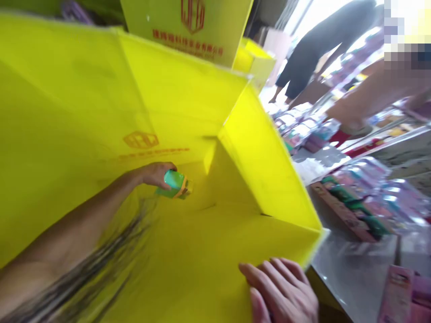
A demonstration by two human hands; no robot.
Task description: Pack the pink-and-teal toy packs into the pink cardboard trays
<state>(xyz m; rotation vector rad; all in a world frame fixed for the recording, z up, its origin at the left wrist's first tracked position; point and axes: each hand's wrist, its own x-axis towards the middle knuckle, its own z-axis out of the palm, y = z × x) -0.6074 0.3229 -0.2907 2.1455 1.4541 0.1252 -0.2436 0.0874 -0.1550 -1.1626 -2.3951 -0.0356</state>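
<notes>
A large yellow corrugated-plastic box (188, 251) stands open in front of me, tilted in view, with its inside showing. Deep inside it, my left hand (155, 174) is closed around a small green and yellow package (177, 184), near the far inner wall and corner. What kind of package it is, I cannot tell. At the near right, my right hand (283, 289) rests over the box's edge, its fingers bent inward and the thumb on the near side. Blurred dark hair strands hang across the lower left, partly covering my left forearm.
Another yellow box (188, 29) with red lettering stands behind. To the right, a grey table (353, 264) bears pink cartons (397, 291) and a tray of clear-wrapped packs (357, 208). A co-worker's arm (367, 94) reaches over the table; another person (313, 45) bends farther back.
</notes>
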